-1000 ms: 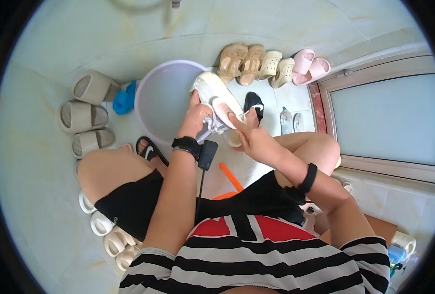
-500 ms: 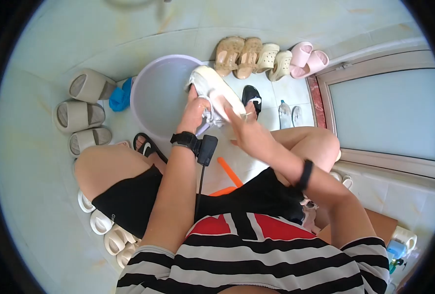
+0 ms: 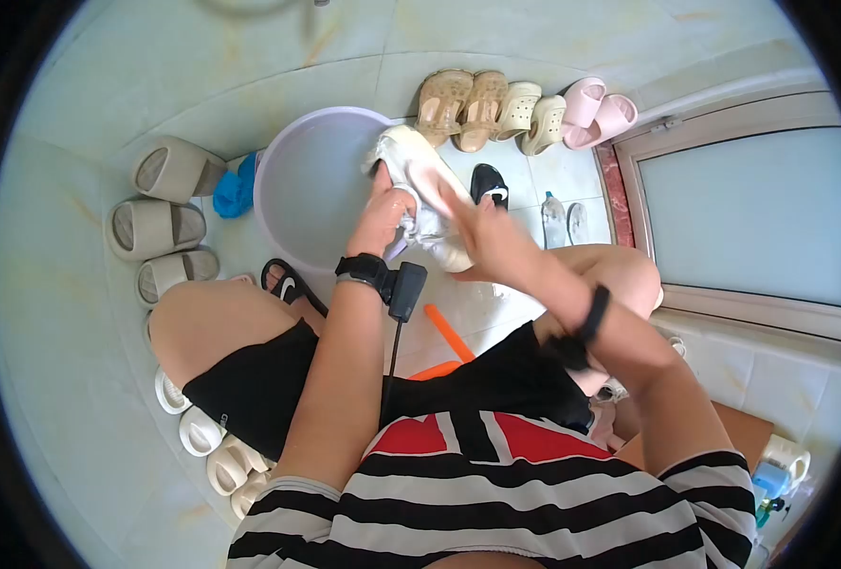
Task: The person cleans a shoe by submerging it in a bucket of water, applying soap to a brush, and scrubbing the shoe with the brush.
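A white shoe [image 3: 422,171] with white laces is held tilted over the right rim of a pale lavender basin [image 3: 267,213], which contains cloudy water. My left hand [image 3: 383,216] grips the shoe from its left side, thumb at the opening and fingers closed around the upper. Against the right side of the shoe is my right hand [image 3: 496,239], its fingers smeared by motion. Whether it holds anything I cannot make out. A black strap with a small black box [image 3: 407,291] and a cable sits on my left wrist.
Beige slippers [image 3: 146,228] and a blue bag [image 3: 236,187] are left of the basin. Clogs [image 3: 517,112] and pink slides [image 3: 599,119] line the far wall. A plastic bottle [image 3: 553,223] lies by the door [image 3: 752,204]. Between my legs is an orange bar [image 3: 447,332].
The shoe has turned slightly, with its lower end now nearer my body. My right hand has shifted a little to the right and stays blurred; my left hand keeps its grip.
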A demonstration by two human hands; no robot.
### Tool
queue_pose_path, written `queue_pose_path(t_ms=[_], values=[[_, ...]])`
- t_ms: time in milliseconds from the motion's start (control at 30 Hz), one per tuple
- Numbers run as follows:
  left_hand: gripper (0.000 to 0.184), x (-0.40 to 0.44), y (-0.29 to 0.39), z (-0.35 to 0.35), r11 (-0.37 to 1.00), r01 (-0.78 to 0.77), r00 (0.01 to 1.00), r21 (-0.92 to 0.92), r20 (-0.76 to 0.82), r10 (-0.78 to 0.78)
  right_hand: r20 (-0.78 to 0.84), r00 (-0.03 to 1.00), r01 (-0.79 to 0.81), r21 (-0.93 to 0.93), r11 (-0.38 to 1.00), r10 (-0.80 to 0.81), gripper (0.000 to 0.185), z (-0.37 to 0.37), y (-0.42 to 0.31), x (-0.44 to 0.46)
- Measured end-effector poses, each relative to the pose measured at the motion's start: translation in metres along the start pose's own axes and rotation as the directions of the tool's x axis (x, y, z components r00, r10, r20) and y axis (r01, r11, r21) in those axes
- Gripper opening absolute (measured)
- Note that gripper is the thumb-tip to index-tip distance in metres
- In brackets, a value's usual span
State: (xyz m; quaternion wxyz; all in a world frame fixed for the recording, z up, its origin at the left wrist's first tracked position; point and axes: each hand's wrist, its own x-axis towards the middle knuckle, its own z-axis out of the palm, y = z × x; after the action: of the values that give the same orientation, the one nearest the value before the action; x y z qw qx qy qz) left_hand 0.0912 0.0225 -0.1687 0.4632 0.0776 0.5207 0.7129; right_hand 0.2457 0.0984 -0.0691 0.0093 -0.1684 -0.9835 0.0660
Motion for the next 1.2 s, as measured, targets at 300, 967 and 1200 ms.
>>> queue_pose_path(t_ms=[300,967,1200], values=[[0.074,0.0,0.017,0.009,1.0,0.017,0.995,0.009,0.098,-0.017,0.102,0.984,-0.176,0.368,0.913,0.149,0.045,-0.007,0.02,0.041],[0.009,-0.028,0.066,0.077,0.698,-0.602,0.798,0.388,0.257,0.545,-0.322,0.93,-0.116,0.195,0.974,0.175,0.051,-0.11,-0.011,0.018],[0.022,-0.047,0.095,0.069,0.628,-0.514,0.844,0.585,0.212,0.493,-0.221,0.957,-0.113,0.306,0.945,0.186,0.05,-0.11,-0.035,0.018]])
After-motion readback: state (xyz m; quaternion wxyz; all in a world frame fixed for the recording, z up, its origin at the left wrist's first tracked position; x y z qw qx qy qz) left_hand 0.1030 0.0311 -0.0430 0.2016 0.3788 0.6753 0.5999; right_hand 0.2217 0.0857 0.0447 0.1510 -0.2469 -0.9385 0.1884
